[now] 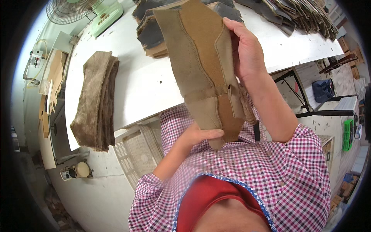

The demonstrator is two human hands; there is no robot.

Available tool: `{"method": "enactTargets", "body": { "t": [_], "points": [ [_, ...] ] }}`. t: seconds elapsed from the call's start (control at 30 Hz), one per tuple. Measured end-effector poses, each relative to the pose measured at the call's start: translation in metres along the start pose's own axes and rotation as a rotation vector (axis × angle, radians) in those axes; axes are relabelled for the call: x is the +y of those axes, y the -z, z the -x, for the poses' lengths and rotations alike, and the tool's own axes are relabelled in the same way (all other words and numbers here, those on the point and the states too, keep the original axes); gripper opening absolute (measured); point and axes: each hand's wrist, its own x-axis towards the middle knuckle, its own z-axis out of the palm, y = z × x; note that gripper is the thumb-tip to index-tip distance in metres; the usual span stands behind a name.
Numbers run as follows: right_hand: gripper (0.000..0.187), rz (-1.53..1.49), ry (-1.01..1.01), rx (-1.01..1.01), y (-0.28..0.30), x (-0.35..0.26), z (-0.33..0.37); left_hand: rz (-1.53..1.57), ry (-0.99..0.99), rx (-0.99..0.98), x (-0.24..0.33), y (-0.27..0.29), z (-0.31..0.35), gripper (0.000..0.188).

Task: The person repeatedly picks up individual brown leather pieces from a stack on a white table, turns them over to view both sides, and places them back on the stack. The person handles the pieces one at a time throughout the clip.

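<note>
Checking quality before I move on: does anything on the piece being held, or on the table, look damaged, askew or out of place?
Nothing stands out. The tan stitched suede piece is held up flat between left hand and right hand; the furry brown stack lies tidy on the white table.

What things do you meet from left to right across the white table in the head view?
Pile of brown furry pieces → left hand → tan suede piece that both hands hold up → right hand → dark folding stand beyond the table edge.
</note>
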Motion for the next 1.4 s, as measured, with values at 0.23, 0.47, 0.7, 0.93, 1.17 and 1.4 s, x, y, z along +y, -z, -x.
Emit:
{"method": "enactTargets", "body": {
  "t": [0.23,0.47,0.7,0.93,1.17,1.4],
  "points": [
    [0.046,0.168,-0.645,-0.139,0.041,0.015,0.040,-0.006,-0.040,0.169,0.045,-0.021,0.007,0.050],
    [0.040,-0.135,-0.753,-0.243,0.070,0.032,0.065,0.238,-0.179,0.335,0.077,-0.027,0.023,0.052],
    [0.018,0.525,0.055,-0.230,0.065,0.002,0.022,0.411,-0.269,0.317,0.083,-0.038,0.033,0.054],
    [0.024,0.530,-0.208,-0.240,0.066,0.060,0.030,0.400,-0.317,0.354,0.086,-0.046,0.018,0.047],
    [0.019,0.967,0.477,-0.144,0.049,0.004,0.031,-0.388,-0.472,0.483,0.084,-0.014,0.024,0.042],
    [0.022,1.235,0.726,-0.388,0.017,-0.007,0.083,0.176,-0.466,0.372,0.088,-0.027,0.020,0.045]
  ]
}}
